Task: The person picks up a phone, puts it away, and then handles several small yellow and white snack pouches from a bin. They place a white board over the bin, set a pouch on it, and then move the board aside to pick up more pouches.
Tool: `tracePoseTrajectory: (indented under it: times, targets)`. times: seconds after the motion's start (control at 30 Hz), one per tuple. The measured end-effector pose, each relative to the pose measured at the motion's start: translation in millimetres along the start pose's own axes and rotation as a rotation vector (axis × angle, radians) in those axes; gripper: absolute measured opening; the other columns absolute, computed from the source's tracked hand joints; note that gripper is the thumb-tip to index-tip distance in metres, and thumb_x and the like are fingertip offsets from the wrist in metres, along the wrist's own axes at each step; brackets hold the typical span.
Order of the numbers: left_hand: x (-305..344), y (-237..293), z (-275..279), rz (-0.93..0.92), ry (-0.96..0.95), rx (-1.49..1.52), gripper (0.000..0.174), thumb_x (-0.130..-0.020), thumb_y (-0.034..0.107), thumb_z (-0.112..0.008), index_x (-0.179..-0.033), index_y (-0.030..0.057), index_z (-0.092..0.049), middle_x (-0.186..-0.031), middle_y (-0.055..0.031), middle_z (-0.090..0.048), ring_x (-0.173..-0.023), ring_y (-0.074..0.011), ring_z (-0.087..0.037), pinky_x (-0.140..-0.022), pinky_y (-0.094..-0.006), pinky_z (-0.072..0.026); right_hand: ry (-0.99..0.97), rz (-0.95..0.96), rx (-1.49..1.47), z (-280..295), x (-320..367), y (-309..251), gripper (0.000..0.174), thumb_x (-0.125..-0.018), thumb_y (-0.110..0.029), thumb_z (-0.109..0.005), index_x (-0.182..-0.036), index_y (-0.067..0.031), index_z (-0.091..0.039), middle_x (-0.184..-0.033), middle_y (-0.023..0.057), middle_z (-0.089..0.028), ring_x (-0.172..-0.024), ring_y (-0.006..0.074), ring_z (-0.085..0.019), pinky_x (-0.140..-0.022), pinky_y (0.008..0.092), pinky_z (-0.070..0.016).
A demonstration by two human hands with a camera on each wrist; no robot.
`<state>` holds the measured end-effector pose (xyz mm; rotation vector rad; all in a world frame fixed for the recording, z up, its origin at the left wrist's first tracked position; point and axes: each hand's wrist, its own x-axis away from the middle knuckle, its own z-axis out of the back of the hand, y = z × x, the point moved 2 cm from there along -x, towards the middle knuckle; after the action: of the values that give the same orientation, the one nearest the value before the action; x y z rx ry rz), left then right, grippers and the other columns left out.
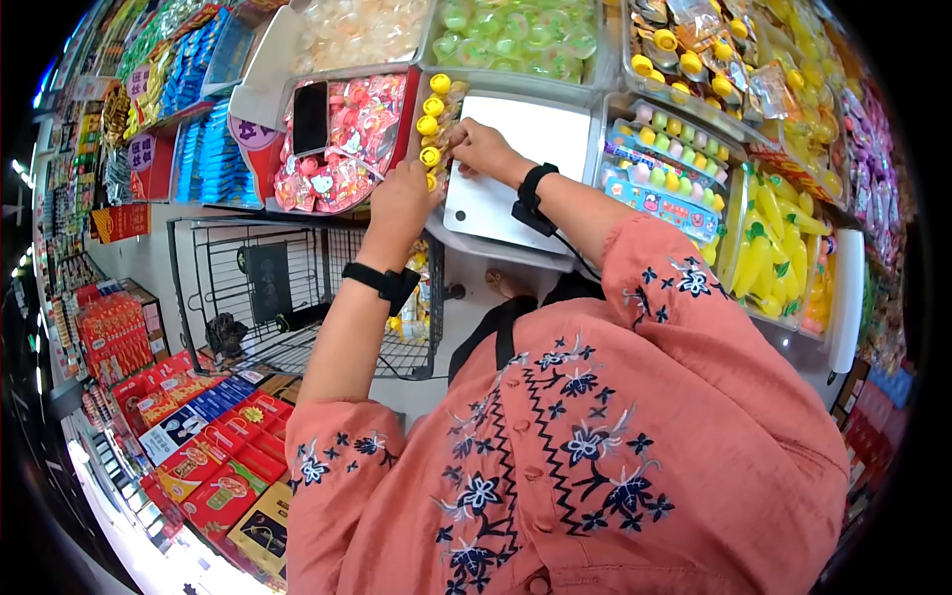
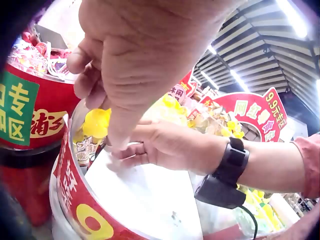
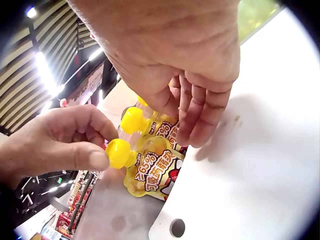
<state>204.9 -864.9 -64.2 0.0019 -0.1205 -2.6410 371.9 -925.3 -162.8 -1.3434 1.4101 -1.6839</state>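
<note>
Yellow-capped jelly pouches (image 3: 150, 175) stand in a row along the left edge of a white board (image 1: 540, 129). My left hand (image 1: 400, 206) pinches the yellow cap (image 3: 119, 153) of the nearest pouch between thumb and fingers. Bent over the same row, my right hand (image 1: 484, 151) has its fingertips (image 3: 192, 136) at the pouches beside the board's edge. Whether those fingers grip a pouch, I cannot tell. In the left wrist view, my left hand's underside covers part of the row, and the right hand (image 2: 170, 145) lies beyond it.
Left of the row is a bin of pink candy packets (image 1: 362, 124) with a black phone (image 1: 310, 117) on it. Green jelly cups (image 1: 516, 40) are behind the board, and boxed colored candies (image 1: 664, 164) lie to its right. A wire shopping cart (image 1: 223, 288) stands below left.
</note>
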Motion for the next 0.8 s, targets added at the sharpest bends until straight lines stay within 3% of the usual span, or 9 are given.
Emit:
tracePoseTrajectory:
  times: [0.17, 0.27, 0.47, 0.57, 0.67, 0.8]
  targets:
    - [-4, -8, -19, -0.001, 0.034, -0.061, 0.038, -0.079, 0.028, -0.078, -0.103, 0.0045, -0.059, -0.091, -0.0122, -0.063, -0.085, -0.0306, -0.067, -0.070, -0.0419, -0.0564, -0.161, -0.053, 0.225, -6, 6, -4, 0.019, -0.089, -0.009, -0.059, -0.107, -0.0028, -0.063, -0.075, 0.0052, -0.064, -0.060, 0.0127, -0.064, -0.051, 0.0271, -0.0519]
    - [-6, -10, -19, -0.075, 0.104, -0.025, 0.035, -0.081, 0.026, -0.077, -0.103, 0.0055, -0.059, -0.094, -0.0113, -0.062, -0.089, -0.0300, -0.067, -0.070, -0.0416, -0.0568, -0.121, -0.001, 0.216, -14, 16, -8, 0.022, -0.090, -0.010, -0.058, -0.109, -0.0033, -0.065, -0.071, 0.0052, -0.064, -0.058, 0.0127, -0.063, -0.049, 0.0278, -0.0497]
    - [-3, -10, -18, -0.060, 0.112, -0.034, 0.035, -0.082, 0.025, -0.076, -0.106, 0.0066, -0.058, -0.096, -0.0111, -0.061, -0.090, -0.0306, -0.066, -0.070, -0.0410, -0.0570, -0.059, -0.023, 0.105, -18, 11, -2, 0.019, -0.091, -0.010, -0.058, -0.107, -0.0021, -0.064, -0.076, 0.0060, -0.066, -0.060, 0.0129, -0.065, -0.052, 0.0276, -0.0552]
    - [-2, -7, -19, -0.018, 0.156, -0.109, 0.033, -0.081, 0.031, -0.077, -0.096, 0.0080, -0.059, -0.092, -0.0079, -0.059, -0.086, -0.0251, -0.066, -0.066, -0.0367, -0.0564, -0.058, -0.026, 0.105, -19, 12, -5, 0.016, -0.088, -0.009, -0.061, -0.101, -0.0019, -0.063, -0.077, 0.0091, -0.066, -0.058, 0.0164, -0.066, -0.052, 0.0324, -0.0568]
    - [-2, -6, -20, 0.053, 0.158, -0.103, 0.033, -0.080, 0.030, -0.078, -0.095, 0.0078, -0.059, -0.090, -0.0086, -0.059, -0.084, -0.0265, -0.066, -0.064, -0.0382, -0.0561, -0.053, -0.004, 0.119, -17, 18, -7, 0.017, -0.088, -0.010, -0.062, -0.102, -0.0007, -0.059, -0.080, 0.0101, -0.066, -0.059, 0.0167, -0.067, -0.051, 0.0319, -0.0577]
    - [-2, -13, -14, 0.065, 0.071, 0.037, 0.030, -0.083, 0.024, -0.075, -0.102, 0.0054, -0.061, -0.096, -0.0131, -0.061, -0.090, -0.0339, -0.065, -0.071, -0.0441, -0.0554, -0.096, -0.107, -0.004, -26, 16, 0, 0.025, -0.089, -0.011, -0.063, -0.109, -0.0008, -0.054, -0.085, 0.0110, -0.067, -0.063, 0.0168, -0.069, -0.053, 0.0308, -0.0587]
